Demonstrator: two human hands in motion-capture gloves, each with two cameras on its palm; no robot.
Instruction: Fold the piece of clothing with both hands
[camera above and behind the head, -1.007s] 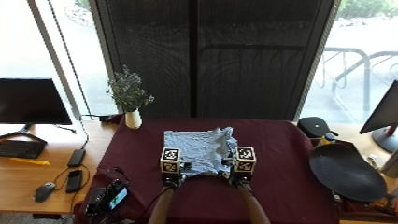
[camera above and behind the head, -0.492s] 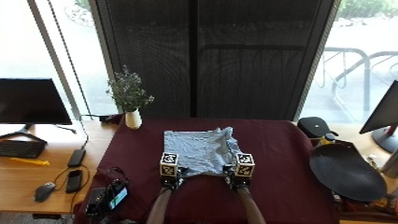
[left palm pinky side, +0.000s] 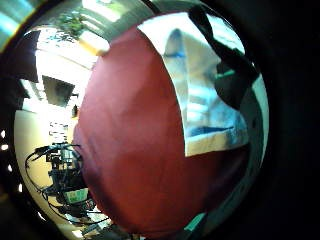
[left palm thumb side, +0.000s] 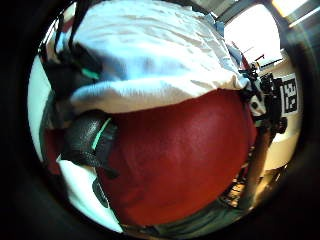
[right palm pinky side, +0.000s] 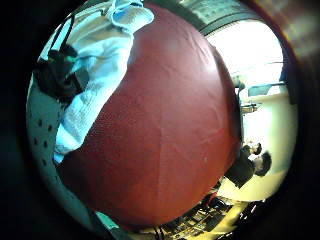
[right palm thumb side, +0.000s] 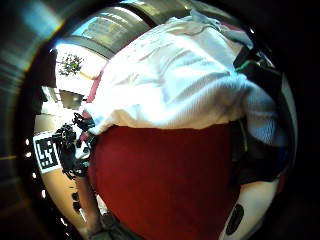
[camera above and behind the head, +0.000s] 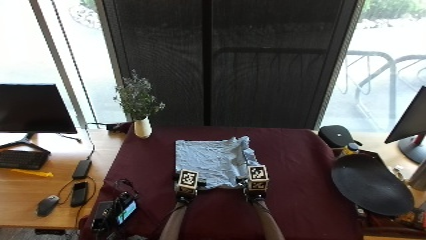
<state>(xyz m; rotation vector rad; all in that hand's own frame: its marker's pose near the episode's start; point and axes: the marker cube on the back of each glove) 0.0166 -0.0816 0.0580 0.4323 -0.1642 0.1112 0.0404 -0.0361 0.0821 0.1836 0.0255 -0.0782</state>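
The light blue garment (camera above and behind the head: 214, 159) lies spread in the middle of the bench (camera above and behind the head: 299, 165), on the dark red cloth, roughly square in outline, with its far edge toward twelve o'clock bunched and uneven. Both hands are at the near hem, toward six o'clock: the left hand (camera above and behind the head: 187, 188) at the near-left corner, the right hand (camera above and behind the head: 256, 185) at the near-right corner. In the left thumb side palm view the gloved fingers (left palm thumb side: 87, 142) curl round the cloth edge, so that grip is clenched on the garment; in the right thumb side palm view the right hand's fingers (right palm thumb side: 257, 145) pinch the hem likewise. By my reading the garment may already be folded once, though that is not certain, and the next fold, carrying this near edge toward twelve o'clock, is not yet made. A vase of flowers (camera above and behind the head: 140, 107) stands at eleven o'clock, well apart.
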